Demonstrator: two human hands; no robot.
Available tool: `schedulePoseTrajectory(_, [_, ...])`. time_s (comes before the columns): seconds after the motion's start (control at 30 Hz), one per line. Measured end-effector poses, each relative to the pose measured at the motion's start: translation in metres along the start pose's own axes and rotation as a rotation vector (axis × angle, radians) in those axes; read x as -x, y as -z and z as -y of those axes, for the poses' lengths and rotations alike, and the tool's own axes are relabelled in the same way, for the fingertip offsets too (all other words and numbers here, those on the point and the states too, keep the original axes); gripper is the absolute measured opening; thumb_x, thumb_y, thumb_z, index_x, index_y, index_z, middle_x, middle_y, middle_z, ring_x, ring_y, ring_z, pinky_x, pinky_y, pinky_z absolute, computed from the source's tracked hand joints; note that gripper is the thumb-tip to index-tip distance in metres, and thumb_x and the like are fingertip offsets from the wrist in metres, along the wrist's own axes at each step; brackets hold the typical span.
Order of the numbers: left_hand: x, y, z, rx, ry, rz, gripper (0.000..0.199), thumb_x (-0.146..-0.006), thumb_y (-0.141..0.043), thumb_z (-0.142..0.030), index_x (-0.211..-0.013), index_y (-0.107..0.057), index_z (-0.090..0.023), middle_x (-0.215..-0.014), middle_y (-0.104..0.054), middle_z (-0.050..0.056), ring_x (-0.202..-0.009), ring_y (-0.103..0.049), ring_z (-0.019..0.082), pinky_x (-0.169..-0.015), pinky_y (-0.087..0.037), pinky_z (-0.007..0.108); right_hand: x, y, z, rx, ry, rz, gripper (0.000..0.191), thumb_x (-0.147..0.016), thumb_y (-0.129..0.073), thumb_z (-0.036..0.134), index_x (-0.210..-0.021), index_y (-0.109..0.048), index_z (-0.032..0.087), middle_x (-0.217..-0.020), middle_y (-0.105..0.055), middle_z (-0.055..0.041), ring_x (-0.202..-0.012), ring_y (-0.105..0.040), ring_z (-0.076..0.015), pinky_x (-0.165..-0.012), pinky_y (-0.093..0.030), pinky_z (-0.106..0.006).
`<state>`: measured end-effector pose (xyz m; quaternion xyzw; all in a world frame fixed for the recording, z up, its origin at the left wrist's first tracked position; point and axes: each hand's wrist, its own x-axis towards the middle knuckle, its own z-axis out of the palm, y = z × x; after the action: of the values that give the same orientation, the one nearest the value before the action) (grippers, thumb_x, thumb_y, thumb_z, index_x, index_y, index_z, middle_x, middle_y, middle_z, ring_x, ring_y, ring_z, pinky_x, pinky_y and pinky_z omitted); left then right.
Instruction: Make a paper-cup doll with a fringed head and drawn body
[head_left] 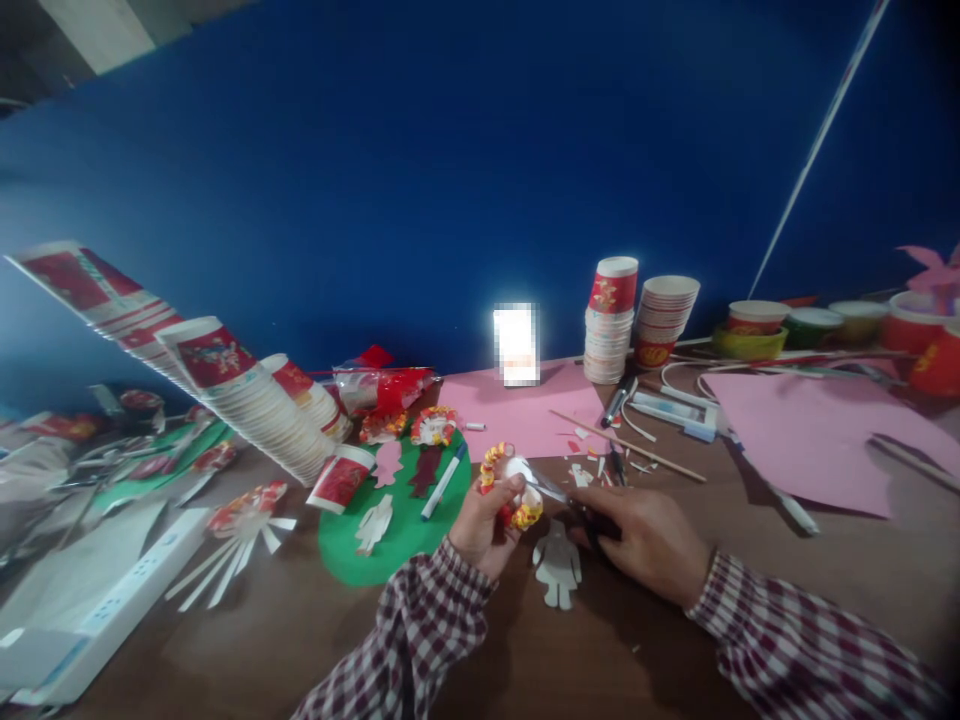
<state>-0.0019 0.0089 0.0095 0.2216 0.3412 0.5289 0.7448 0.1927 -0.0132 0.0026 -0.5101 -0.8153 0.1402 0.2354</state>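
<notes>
My left hand [486,522] grips a small paper-cup craft [527,512] with a curled red-and-yellow rim and a white middle. In my right hand [651,540] is a pair of dark-handled scissors [551,487], whose blades touch the white part of the craft. Just below my hands, a grey doll-shaped cutout [558,567] lies on the brown table. A green round sheet [349,550] to the left bears a white doll cutout [374,524], a pink one, a dark red one and a blue-capped marker [444,483].
Tilted cup stacks [247,415] lean at the left; upright stacks [607,330] stand at the back right. Pink sheets [817,430], a thin stick [652,456], pens and paper scraps lie beyond my hands. A white box [112,610] sits at the left.
</notes>
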Motion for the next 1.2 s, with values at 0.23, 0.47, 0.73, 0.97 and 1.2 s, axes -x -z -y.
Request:
schedulePoseTrajectory(0.23, [-0.003,0.005,-0.005,0.011,-0.075,-0.015,0.033,-0.057,-0.083,-0.014,-0.078,-0.058,-0.014,-0.064,-0.058,-0.004,-0.058,-0.059,0.009,-0.058,-0.050,0.020,0.001,0.000,-0.001,-0.027,-0.046,-0.018,0.026,-0.083,-0.058,0.040,-0.104,-0.065,0.025,-0.085,-0.074,-0.0018,-0.076,-0.068,-0.0200,-0.061,-0.044,-0.026])
schedulePoseTrajectory(0.47, [-0.004,0.004,-0.008,-0.008,-0.115,-0.031,0.031,-0.058,-0.084,-0.018,-0.076,-0.060,-0.012,-0.066,-0.062,-0.001,-0.062,-0.061,0.012,-0.060,-0.052,0.023,0.001,0.003,-0.002,0.008,0.014,0.031,0.027,-0.085,-0.053,0.039,-0.103,-0.068,0.025,-0.080,-0.075,-0.0038,-0.071,-0.069,-0.0194,-0.059,-0.045,-0.024])
schedulePoseTrajectory(0.73, [-0.004,0.007,-0.006,-0.005,-0.129,-0.024,0.030,-0.059,-0.084,-0.018,-0.075,-0.059,-0.013,-0.064,-0.061,-0.002,-0.060,-0.060,0.010,-0.058,-0.050,0.021,0.001,0.002,-0.008,0.119,0.065,0.036,0.026,-0.087,-0.052,0.038,-0.105,-0.067,0.027,-0.082,-0.075,-0.0028,-0.073,-0.070,-0.0195,-0.059,-0.045,-0.024])
schedulePoseTrajectory(0.97, [-0.004,0.005,-0.005,0.027,-0.078,-0.033,0.027,-0.061,-0.082,-0.016,-0.076,-0.059,-0.013,-0.063,-0.060,-0.001,-0.059,-0.060,0.011,-0.056,-0.050,0.020,0.003,-0.005,-0.016,0.311,0.111,-0.074,0.026,-0.083,-0.055,0.022,-0.107,-0.065,0.025,-0.077,-0.074,-0.0014,-0.068,-0.070,-0.0195,-0.055,-0.044,-0.025])
schedulePoseTrajectory(1.2, [-0.001,0.001,-0.004,0.126,-0.016,-0.123,0.030,-0.066,-0.075,-0.006,-0.092,-0.061,-0.016,-0.069,-0.062,-0.003,-0.061,-0.063,0.011,-0.059,-0.053,0.021,0.004,-0.006,-0.015,0.407,0.154,-0.170,0.037,-0.076,-0.057,0.012,-0.110,-0.063,0.024,-0.086,-0.075,-0.0015,-0.067,-0.069,-0.0162,-0.057,-0.045,-0.023])
